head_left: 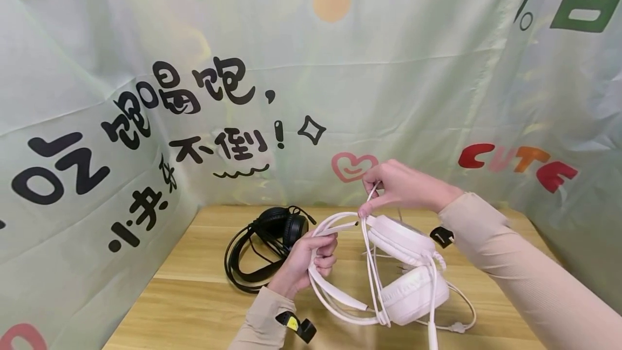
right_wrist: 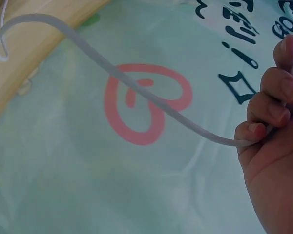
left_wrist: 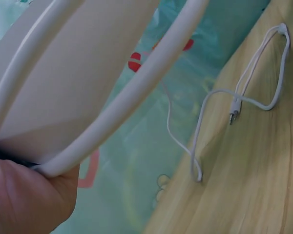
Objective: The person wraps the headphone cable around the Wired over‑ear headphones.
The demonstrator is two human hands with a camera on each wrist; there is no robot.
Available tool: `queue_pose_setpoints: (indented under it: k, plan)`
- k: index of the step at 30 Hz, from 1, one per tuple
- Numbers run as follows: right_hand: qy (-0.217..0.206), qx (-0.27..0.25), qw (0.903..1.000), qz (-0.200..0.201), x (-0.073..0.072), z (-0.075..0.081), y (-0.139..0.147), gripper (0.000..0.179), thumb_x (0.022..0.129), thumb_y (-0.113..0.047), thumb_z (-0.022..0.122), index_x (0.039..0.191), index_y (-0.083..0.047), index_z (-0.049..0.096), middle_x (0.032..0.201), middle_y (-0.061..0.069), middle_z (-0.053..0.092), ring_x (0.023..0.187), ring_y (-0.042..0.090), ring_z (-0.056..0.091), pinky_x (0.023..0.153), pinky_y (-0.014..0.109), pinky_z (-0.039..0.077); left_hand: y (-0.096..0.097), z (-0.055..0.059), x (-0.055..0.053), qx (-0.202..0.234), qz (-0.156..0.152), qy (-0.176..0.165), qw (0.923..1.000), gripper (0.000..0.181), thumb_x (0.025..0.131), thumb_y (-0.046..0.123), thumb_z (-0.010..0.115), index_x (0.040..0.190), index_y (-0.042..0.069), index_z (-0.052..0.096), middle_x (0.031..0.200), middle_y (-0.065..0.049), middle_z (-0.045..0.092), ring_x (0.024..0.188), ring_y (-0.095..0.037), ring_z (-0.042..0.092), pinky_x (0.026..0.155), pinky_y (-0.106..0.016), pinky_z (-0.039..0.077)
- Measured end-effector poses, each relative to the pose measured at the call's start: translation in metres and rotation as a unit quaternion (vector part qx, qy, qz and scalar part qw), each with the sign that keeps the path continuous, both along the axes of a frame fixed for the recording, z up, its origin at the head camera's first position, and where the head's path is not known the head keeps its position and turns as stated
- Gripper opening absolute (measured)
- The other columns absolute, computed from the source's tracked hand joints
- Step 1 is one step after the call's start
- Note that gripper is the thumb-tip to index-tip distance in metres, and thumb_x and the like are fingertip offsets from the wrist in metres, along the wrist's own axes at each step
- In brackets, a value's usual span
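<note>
White headphones (head_left: 413, 296) are held tilted above the table, ear cups toward the right. My left hand (head_left: 311, 261) grips their headband, fingers curled round it; the wrist view shows two white tubes of the band (left_wrist: 136, 87) close up. Above the ear cups, my right hand (head_left: 400, 185) holds the white cable (right_wrist: 151, 100) in curled fingers. Several strands of that cable stretch down across the headphones beside the ear cups. From the right hand a loose length runs down to the table, and a plug end (left_wrist: 234, 114) lies on the wood.
Black headphones (head_left: 286, 228) with a mic boom and cable lie on the wooden table (head_left: 194, 312), behind the left hand. A printed cloth (head_left: 413, 96) hangs around the back and sides. More white cable (head_left: 468, 307) trails at the right, under the ear cups.
</note>
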State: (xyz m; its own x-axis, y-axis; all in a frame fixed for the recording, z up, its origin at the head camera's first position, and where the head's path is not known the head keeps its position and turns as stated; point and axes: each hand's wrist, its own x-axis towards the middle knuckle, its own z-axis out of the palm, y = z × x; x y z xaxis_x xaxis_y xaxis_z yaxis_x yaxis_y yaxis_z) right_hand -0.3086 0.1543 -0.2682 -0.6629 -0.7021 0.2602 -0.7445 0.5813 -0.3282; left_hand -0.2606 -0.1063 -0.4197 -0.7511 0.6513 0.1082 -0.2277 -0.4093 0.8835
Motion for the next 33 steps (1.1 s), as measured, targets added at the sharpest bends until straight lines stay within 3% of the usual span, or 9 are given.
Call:
queue_pose_setpoints:
  k: [6,13,20,26,33]
  plan:
    - [-0.037,-0.043,0.9984,-0.005,-0.013,-0.014,0.002,0.042,0.085,-0.037,0.091,0.070,-0.020,0.056,0.063,-0.011,0.036,0.058,0.000,0.031,0.060,0.021,0.029,0.002,-0.004,-0.004,0.029,-0.001,-0.020,0.9994,0.016,0.112,0.014,0.038,0.098,0.017,0.047,0.070,0.007,0.026,0.049,0.000,0.029,0.046,-0.015,0.026]
    - [-0.088,-0.099,0.9912,0.003,-0.025,-0.032,0.006,0.026,0.097,-0.023,0.081,0.078,-0.018,0.064,0.065,-0.010,0.042,0.058,0.000,0.034,0.058,0.020,0.030,0.005,-0.004,-0.004,0.035,0.045,-0.043,0.9974,0.015,0.112,0.016,0.040,0.098,0.017,0.047,0.069,0.008,0.027,0.048,0.001,0.029,0.045,-0.014,0.028]
    - [-0.135,-0.141,0.9806,0.012,-0.033,-0.056,0.012,0.019,0.106,-0.017,0.068,0.087,-0.015,0.069,0.075,-0.007,0.062,0.065,0.004,0.051,0.063,0.021,0.042,0.006,-0.005,-0.006,0.063,0.053,-0.060,0.9949,0.023,0.113,0.014,0.036,0.094,0.018,0.049,0.069,0.007,0.026,0.047,0.002,0.031,0.046,-0.017,0.020]
    - [-0.183,-0.162,0.9695,0.026,-0.035,-0.065,0.021,0.021,0.109,-0.015,0.061,0.092,-0.008,0.071,0.080,-0.007,0.066,0.069,0.004,0.056,0.066,0.020,0.047,0.007,-0.006,-0.005,0.070,0.047,-0.057,0.9948,0.025,0.113,0.015,0.035,0.094,0.018,0.050,0.069,0.008,0.026,0.048,0.001,0.029,0.046,-0.018,0.018]
    - [-0.285,-0.177,0.9412,0.036,-0.034,-0.072,0.030,0.024,0.113,-0.018,0.054,0.106,-0.001,0.069,0.087,-0.006,0.068,0.072,0.004,0.058,0.066,0.019,0.050,0.005,-0.004,-0.005,0.092,0.028,-0.058,0.9937,0.024,0.113,0.016,0.034,0.094,0.018,0.049,0.069,0.007,0.025,0.050,-0.001,0.024,0.047,-0.019,0.015]
